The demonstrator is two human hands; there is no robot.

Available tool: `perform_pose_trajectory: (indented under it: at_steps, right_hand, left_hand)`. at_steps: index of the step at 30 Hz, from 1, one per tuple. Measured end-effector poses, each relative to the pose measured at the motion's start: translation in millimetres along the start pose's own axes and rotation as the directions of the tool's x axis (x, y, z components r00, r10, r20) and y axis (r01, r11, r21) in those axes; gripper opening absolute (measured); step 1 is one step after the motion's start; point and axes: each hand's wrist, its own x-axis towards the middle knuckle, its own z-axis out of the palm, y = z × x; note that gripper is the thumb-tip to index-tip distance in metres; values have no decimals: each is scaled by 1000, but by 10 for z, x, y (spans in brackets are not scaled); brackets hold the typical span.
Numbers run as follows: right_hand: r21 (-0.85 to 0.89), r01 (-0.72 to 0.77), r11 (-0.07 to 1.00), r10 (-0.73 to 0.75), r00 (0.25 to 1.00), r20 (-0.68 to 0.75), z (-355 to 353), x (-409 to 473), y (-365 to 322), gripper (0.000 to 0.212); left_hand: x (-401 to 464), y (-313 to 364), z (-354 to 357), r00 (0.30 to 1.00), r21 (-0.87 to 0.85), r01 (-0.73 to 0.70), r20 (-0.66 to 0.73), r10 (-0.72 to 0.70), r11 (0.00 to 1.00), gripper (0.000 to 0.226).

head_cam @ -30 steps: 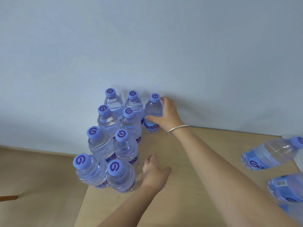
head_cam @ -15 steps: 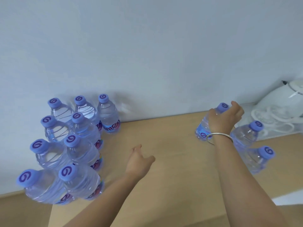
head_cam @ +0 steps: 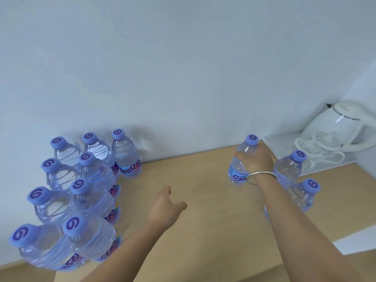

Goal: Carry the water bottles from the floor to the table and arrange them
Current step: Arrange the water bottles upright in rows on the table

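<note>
Several clear water bottles with blue caps stand grouped in rows (head_cam: 95, 174) on the left of the wooden table (head_cam: 199, 200), against the wall. My right hand (head_cam: 255, 161), with a silver bangle on the wrist, grips an upright bottle (head_cam: 242, 161) at the back right of the table. Two more bottles stand just right of it, one nearer the wall (head_cam: 289, 167) and one closer to me (head_cam: 305, 196), partly hidden by my forearm. My left hand (head_cam: 165, 206) hovers over the table's middle, fingers relaxed and holding nothing.
A white electric kettle (head_cam: 341, 125) sits on a white tray (head_cam: 272, 139) at the back right corner, close to the right-hand bottles. The pale wall runs along the table's far edge. The table's right edge lies just beyond the tray.
My right hand let go of the bottle at the left group's back row, swung right and took hold of a bottle near the kettle. The view turned right. My left hand stayed open.
</note>
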Motion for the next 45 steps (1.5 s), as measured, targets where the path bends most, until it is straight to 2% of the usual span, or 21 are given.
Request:
perform_pose_trajectory:
  at_steps: [5, 9, 12, 19, 23, 25, 27, 29, 31, 32, 35, 39, 41, 45]
  right_hand:
    - [-23, 123, 992, -119, 987, 112, -83, -379, -357, 52]
    - [54, 250, 967, -255, 931, 262, -155, -703, -726, 38]
    - [92, 310, 946, -323, 890, 323, -206, -905, -988, 34]
    - [157, 432, 888, -456, 789, 410, -299, -1187, -1417, 37]
    - [224, 425, 877, -470, 667, 578, -385, -1182, -1555, 36]
    - [203, 479, 854, -493, 623, 607, -384, -1174, -1581, 48]
    - [264, 468, 844, -523, 602, 603, -344, -1190, -1596, 47]
    - [414, 326, 850, -527, 549, 649, -296, -1227, -1614, 41]
    - [510, 150, 847, -512, 488, 707, -235, -1257, -1626, 45]
    - [528, 137, 838, -524, 476, 706, -199, -1265, -1626, 48]
    - [578, 179, 796, -582, 488, 651, -88, -1290, -1614, 35]
    - [574, 190, 797, -579, 513, 634, 37, -1303, -1577, 33]
    - [562, 198, 803, -571, 525, 632, 81, -1306, -1573, 39]
    - [479, 226, 849, -518, 538, 665, 126, -1310, -1604, 65]
  left_hand:
    - [-1, 66, 49, 996, -17, -76, 37, 77, 997, 85]
    - [-45, 56, 22, 987, -77, -156, 33, 159, 985, 97]
    - [-116, 40, -38, 976, -132, -218, 3, 220, 967, 103]
    - [-324, 146, -219, 951, -406, -307, -158, 265, 861, 58]
    - [-525, 193, -393, 930, -579, -309, -18, 367, 755, 47]
    - [-601, 185, -485, 898, -634, -267, 110, 426, 726, 45]
    - [-648, 176, -582, 864, -683, -198, 218, 455, 703, 43]
    - [-670, 174, -693, 849, -693, -147, 278, 449, 706, 51]
    - [-695, 172, -785, 838, -670, -135, 316, 446, 730, 57]
    - [-712, 167, -820, 831, -664, -129, 334, 446, 737, 58]
    - [-766, 160, -871, 831, -653, -118, 348, 434, 748, 55]
    - [-805, 174, -889, 877, -602, -196, 245, 413, 774, 49]
    - [-815, 169, -886, 889, -601, -200, 220, 401, 774, 50]
    - [-805, 130, -894, 898, -590, -197, 212, 385, 783, 53]
